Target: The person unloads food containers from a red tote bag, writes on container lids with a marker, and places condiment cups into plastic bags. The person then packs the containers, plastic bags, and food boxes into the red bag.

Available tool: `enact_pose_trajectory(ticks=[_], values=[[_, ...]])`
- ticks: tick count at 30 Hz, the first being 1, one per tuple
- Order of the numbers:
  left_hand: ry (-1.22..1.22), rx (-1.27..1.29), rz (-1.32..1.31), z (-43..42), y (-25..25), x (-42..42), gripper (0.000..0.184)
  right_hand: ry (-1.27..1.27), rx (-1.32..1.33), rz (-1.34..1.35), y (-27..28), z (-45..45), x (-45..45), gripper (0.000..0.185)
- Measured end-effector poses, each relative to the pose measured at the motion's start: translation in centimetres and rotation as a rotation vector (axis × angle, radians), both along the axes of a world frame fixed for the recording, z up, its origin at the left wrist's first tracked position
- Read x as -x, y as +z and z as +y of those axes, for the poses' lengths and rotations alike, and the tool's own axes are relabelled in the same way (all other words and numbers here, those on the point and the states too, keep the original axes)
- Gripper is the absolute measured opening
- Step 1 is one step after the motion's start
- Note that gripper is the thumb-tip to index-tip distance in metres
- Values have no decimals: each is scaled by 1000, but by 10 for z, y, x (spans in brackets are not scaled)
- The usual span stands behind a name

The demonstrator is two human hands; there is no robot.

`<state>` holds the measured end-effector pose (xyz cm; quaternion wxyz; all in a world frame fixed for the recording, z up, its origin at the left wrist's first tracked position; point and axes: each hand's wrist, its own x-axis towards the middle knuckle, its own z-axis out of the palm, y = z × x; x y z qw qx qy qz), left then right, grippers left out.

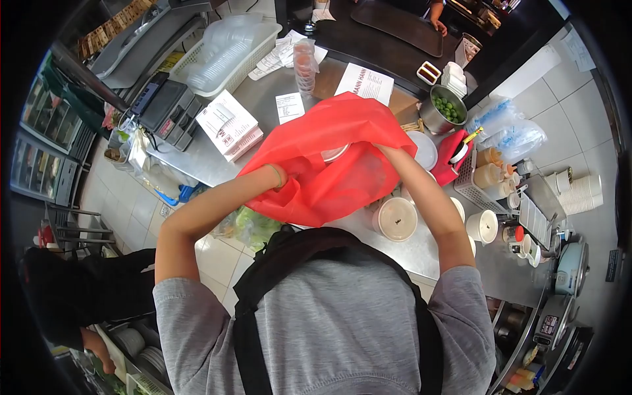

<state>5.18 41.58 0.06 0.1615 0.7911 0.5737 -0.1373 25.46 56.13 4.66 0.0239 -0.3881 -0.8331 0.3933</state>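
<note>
A large red bag (329, 164) lies open over the metal counter in front of me, with the rim of a white container (335, 153) showing inside it. Both of my forearms reach into the bag, the left from the left side and the right from the upper right. The red material hides my left hand past the wrist, where a thin band shows, and my right hand too. What the fingers hold cannot be seen. Just right of the bag stands a lidded white tub (397, 218), with more lidded tubs (482, 226) beside my right forearm.
White boxes (229, 125) and a stack of cups (305, 66) stand behind the bag. A basket of plastic lids (227, 56) is at the back left. A pot of green limes (444, 108) is at the back right. At the lower left is another person (85, 296).
</note>
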Motion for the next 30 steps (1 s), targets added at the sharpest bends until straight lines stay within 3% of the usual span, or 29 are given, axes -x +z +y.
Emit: enact_pose_trajectory(ticks=[30], values=[[14, -45, -37, -4, -11, -1, 36, -96, 241, 157, -6, -57, 12, 33]])
